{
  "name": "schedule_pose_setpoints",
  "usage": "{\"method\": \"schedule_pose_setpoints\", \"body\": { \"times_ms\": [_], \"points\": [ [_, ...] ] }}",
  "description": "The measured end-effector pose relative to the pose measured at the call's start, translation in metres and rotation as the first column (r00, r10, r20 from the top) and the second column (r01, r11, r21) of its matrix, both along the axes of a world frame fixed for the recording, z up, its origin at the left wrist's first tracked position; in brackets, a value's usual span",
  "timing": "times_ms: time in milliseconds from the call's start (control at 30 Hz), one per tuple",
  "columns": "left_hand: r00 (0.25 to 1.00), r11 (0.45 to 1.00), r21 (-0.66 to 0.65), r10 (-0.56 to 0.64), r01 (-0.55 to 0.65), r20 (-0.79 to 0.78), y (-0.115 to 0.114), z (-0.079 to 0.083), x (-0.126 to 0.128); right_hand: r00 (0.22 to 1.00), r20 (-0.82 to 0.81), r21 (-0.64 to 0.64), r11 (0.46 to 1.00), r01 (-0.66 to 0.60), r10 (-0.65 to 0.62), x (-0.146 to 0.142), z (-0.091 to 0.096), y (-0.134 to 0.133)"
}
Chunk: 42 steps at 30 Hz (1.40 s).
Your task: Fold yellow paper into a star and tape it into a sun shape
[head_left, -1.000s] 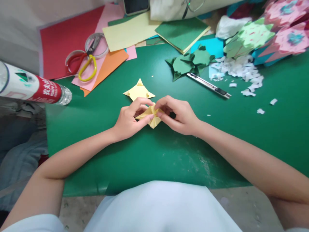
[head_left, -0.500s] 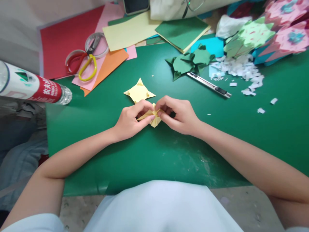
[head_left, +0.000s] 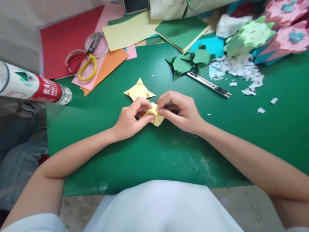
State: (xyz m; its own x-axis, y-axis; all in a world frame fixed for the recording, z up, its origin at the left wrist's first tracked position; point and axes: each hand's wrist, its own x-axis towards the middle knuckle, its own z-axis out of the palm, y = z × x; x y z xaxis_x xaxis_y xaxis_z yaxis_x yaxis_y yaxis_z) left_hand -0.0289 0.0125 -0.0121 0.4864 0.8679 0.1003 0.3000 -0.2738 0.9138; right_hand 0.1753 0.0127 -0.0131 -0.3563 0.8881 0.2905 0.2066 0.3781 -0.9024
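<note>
The pleated, folded paper piece [head_left: 154, 109] is pale yellow, matching the flat, pointed paper star [head_left: 139, 91]. The smooth tabletop [head_left: 145, 161] is deep green, streaked with whitish scuffs. The metal scissors [head_left: 91, 49] have 1 red and 1 yellow handle loop. The clear plastic bottle [head_left: 33, 85] wears a white-and-red label with white lettering and a dark-green triangle. Pink layered paper flowers [head_left: 283, 39] have teal centres; the light-green paper flower [head_left: 256, 33] carries reddish flecks.

Head cam looks fwd/down, close over tbl [head_left: 145, 158].
</note>
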Motion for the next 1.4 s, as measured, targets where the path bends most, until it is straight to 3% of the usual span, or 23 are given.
{"method": "schedule_pose_setpoints", "body": {
  "times_ms": [233, 567, 900, 1133, 1300, 1400],
  "points": [
    [1.0, 1.0, 0.007, -0.002, 0.002, 0.01, 0.0, -0.001, -0.001, 1.0, 0.0, 0.089, 0.996, -0.022, 0.022, 0.0, -0.001, 0.0],
    [1.0, 1.0, 0.015, -0.003, 0.003, 0.026, 0.001, -0.002, -0.001, 0.996, -0.062, 0.033, 0.998, -0.054, 0.056, 0.0, -0.003, 0.0],
    [1.0, 0.999, -0.051, -0.016, 0.016, 0.006, 0.0, 0.002, -0.002, 0.995, 0.076, 0.183, 0.98, -0.083, 0.07, -0.001, -0.004, 0.0],
    [0.988, 0.999, -0.026, -0.046, 0.043, -0.15, 0.001, 0.009, -0.002, 0.936, 0.308, 0.481, 0.877, 0.003, -0.172, -0.005, -0.01, -0.006],
    [0.985, 0.998, -0.005, -0.065, 0.065, -0.157, 0.002, 0.01, -0.002, 0.897, 0.315, 0.627, 0.778, 0.049, -0.31, -0.005, -0.014, -0.011],
    [0.985, 0.997, -0.023, -0.075, 0.072, -0.153, 0.002, 0.009, -0.002, 0.886, 0.31, 0.665, 0.745, 0.057, -0.345, -0.003, -0.017, -0.012]
  ]
}}
